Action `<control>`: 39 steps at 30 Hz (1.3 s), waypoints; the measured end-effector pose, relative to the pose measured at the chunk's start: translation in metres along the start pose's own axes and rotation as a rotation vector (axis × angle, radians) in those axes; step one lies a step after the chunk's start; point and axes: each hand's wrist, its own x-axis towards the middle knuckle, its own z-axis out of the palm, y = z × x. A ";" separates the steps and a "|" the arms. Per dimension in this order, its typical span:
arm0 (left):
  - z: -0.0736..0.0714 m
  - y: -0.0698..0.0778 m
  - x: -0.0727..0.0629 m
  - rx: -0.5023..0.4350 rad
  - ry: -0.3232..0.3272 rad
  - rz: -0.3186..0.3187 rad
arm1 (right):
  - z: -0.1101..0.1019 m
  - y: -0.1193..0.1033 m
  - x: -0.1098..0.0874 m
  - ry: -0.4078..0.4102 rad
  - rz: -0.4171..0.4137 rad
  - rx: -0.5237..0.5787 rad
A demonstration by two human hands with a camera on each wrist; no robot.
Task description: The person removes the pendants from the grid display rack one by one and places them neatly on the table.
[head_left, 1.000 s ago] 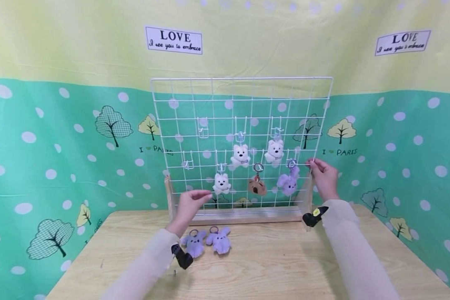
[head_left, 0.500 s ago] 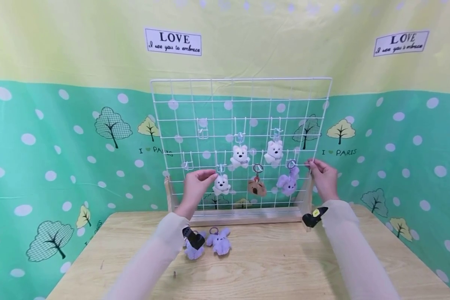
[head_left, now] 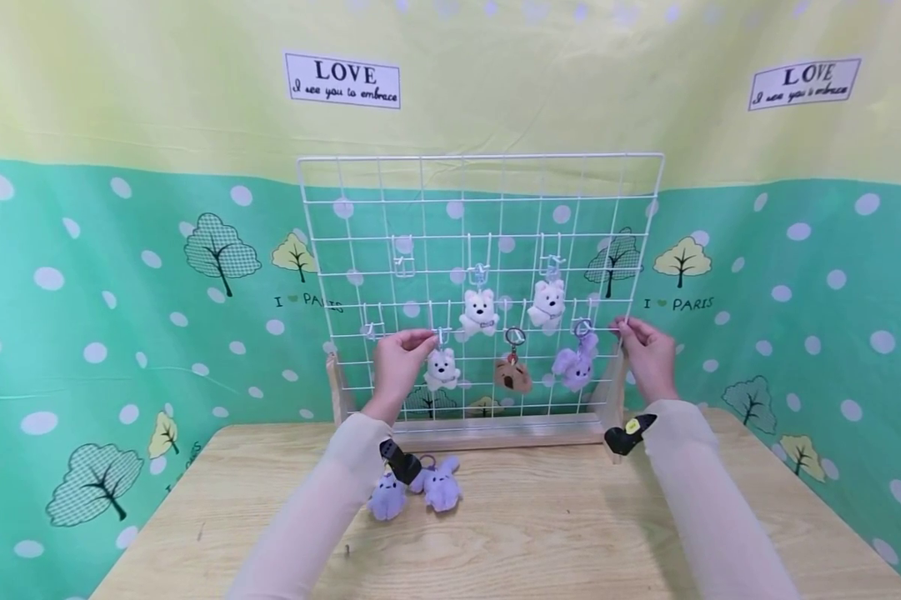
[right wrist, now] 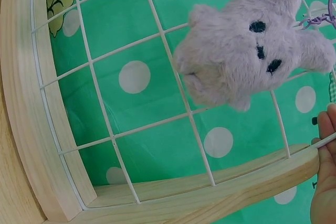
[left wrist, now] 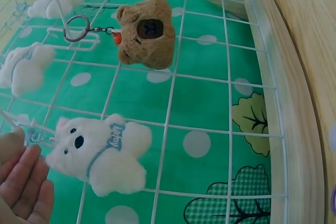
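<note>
A white wire grid rack [head_left: 480, 156] stands upright in a wooden base. My left hand [head_left: 401, 362] pinches at the ring of a white bear keychain [left wrist: 113, 156], which hangs in the rack's lower row. Thumb and index finger [left wrist: 29, 169] come together beside the hook. With my right hand [head_left: 648, 354] I grip the rack's right side wire, just above the wooden post. A lavender bunny keychain [right wrist: 236, 51] hangs close by it. Between the two hands hangs a brown animal-head keychain [left wrist: 149, 32] on its metal ring.
Higher up hang two more white bear keychains, one in the middle [head_left: 479, 312] and one to the right [head_left: 548, 304]. Two hooks [head_left: 404, 265] sit at the rack's left. On the wooden table [head_left: 525, 533] lie two lavender bunny keychains [head_left: 442, 487], partly behind the left wrist camera.
My left hand has risen from below the lower white bear keychain to its ring and hook, shifting slightly right. The right hand stays on the rack's side wire.
</note>
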 end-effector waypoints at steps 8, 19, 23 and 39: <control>0.009 -0.001 0.001 -0.001 0.019 0.004 | 0.001 0.000 0.000 0.005 -0.006 0.032; 0.022 -0.001 0.001 -0.027 0.071 0.002 | 0.000 -0.001 -0.002 0.002 -0.021 0.029; 0.021 -0.004 0.002 -0.069 0.061 -0.008 | 0.001 -0.002 -0.002 -0.001 -0.021 0.032; 0.006 0.004 -0.009 -0.147 -0.031 -0.024 | 0.001 -0.001 0.000 -0.004 -0.032 0.016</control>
